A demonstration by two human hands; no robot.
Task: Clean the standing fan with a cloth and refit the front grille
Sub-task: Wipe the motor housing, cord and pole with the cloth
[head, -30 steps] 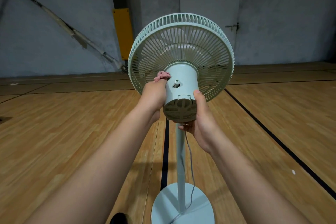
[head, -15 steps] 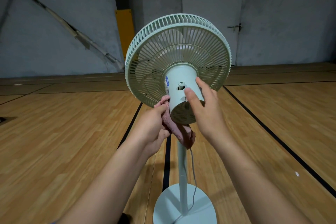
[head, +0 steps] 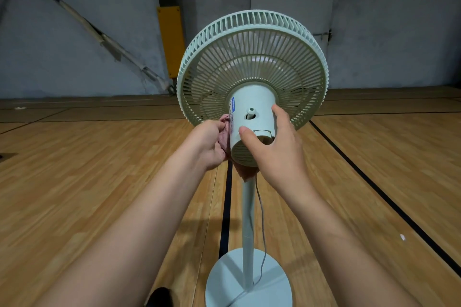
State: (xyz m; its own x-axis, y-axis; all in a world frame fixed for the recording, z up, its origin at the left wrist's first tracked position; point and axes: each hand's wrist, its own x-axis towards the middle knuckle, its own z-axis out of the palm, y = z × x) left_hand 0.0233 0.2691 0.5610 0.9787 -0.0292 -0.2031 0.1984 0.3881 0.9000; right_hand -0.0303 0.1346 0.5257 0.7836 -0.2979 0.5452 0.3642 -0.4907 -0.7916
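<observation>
- Standing fan (head: 252, 77) is standing upright on a wooden floor (head: 99, 182), seen from behind; pale green grille, round base (head: 249, 279) at the bottom of the view.
- Motor housing (head: 252, 127) is sticking out toward the camera from the grille's centre, blue label on its left side.
- Left hand (head: 207, 144) is gripping a pink cloth (head: 224, 136) and pressing it against the housing's left side; fingers curled round the cloth. A fold of cloth is hanging below the housing.
- Right hand (head: 277, 152) is cupping the housing's right and rear, thumb lying across the back, fingers spread along the side.
- Grey cord (head: 262, 219) is hanging down beside the pole (head: 248, 232) to the base.
- Black floor line (head: 225, 207) is running away under the fan; yellow pad (head: 171, 40) on the far wall.
</observation>
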